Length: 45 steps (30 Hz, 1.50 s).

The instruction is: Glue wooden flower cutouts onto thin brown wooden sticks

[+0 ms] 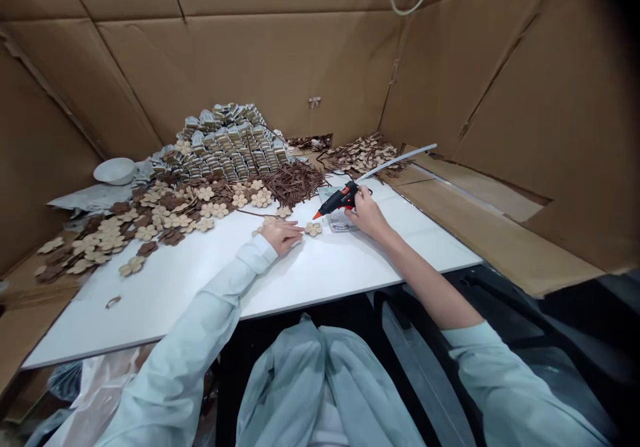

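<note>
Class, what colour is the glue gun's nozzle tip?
The nozzle tip is orange, in the head view.

We note brown cardboard on three sides: a creased back wall point(280, 60), a left wall point(35, 147), a right wall point(545, 120) with dark seams. Pale cable loop point(404, 13) hanging high. Before us, a white desk point(190, 280), glossy under soft light, cardboard sheeting point(505, 237) along its right.

A black glue gun point(341, 199) with orange parts tilts nose-down, its orange tip pointing to the left near a beige flower-shaped piece point(313, 229). From the gun's rear a long, pale glue stick point(400, 161) juts out, slanting up to the right. The flower-shaped piece lies flat, petals spread, on the white tabletop point(165, 284)
</note>
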Tool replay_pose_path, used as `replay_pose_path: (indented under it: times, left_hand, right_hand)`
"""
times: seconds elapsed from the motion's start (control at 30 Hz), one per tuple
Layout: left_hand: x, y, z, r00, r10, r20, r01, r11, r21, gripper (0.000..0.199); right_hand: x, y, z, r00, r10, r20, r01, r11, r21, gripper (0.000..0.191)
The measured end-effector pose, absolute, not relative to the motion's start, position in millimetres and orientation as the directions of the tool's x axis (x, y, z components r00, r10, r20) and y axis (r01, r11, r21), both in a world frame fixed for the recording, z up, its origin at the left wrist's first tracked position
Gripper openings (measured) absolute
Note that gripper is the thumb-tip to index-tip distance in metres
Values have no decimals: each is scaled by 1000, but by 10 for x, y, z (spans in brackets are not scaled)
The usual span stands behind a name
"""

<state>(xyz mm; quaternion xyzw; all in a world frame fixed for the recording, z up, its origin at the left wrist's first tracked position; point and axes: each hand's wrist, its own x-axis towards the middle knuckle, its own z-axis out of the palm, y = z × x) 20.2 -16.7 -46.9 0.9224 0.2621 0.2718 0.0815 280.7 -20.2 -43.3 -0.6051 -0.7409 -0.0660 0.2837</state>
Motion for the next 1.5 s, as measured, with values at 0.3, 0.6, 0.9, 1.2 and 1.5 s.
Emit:
replay_pose_path:
  times: [0.3,0.6,0.9,1.2,1.5]
  left_hand:
    - [388,-221,-642,716,492,494,396,-870,293,24]
    - [393,-182,-690,686,534,494,360,-839,408,22]
    - [414,-159,-723,718,472,513,362,-881,304,24]
    - [416,-191,-645,667,471,577,353,-882,312,21]
    - [333,-417,-86,183,939,292,-103,-277,955,31]
  right_hand:
    - [2838,-215,-414,-156,881,447,968,226,-107,27]
    - [2801,-230,-414,-183,879,441,965,246,-88,27]
    - [2803,-275,-377,-179,872,456,974,223,-43,30]
    - [2922,-211,-385,44,759,650,911,237,-338,36]
    - [3610,-116,-561,127,740,661,902,192,-388,42]
